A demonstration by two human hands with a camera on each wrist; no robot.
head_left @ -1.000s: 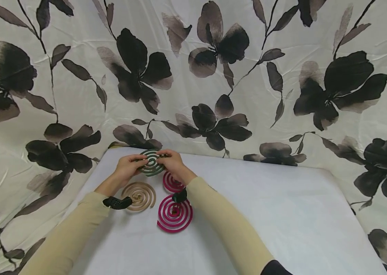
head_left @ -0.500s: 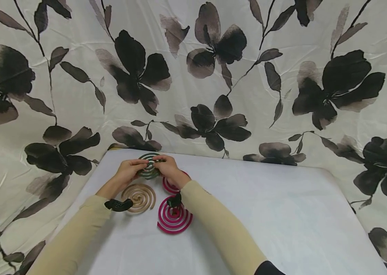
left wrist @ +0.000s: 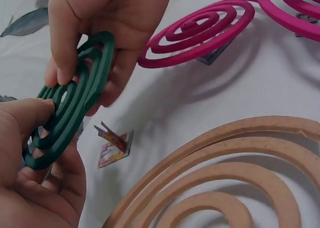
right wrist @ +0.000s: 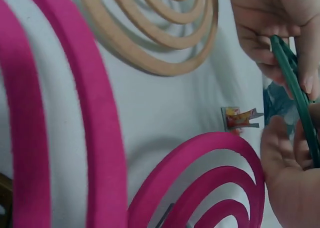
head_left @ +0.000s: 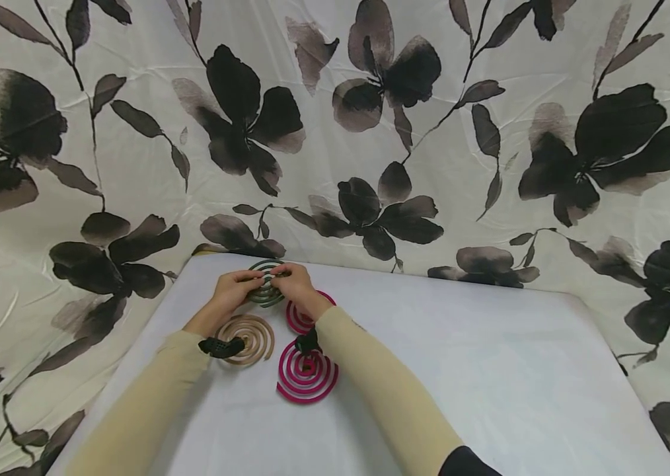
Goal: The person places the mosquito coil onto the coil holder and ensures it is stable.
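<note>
A green mosquito coil [left wrist: 100,70] is held up between both hands near the far left of the table. My left hand [head_left: 232,294] pinches it from the left, the thumb on its face near the middle. From the other side my right hand [head_left: 298,285] pinches it too, fingertips close to the left ones. In the left wrist view the coil is tilted steeply, and parts of its rings are hidden by fingers. A small printed metal stand [left wrist: 115,150] with upright prongs stands on the table below the hands.
A tan coil [left wrist: 270,123] lies raised under my left wrist. Two pink coils, a nearer one [right wrist: 102,118] and a farther one [right wrist: 165,165], sit raised on stands under my right forearm. A floral cloth [head_left: 371,132] hangs behind the white table [head_left: 460,344].
The fingertips of both hands have come closer together at the middle of the green coil. The coil stays in about the same place; the other coils have not moved.
</note>
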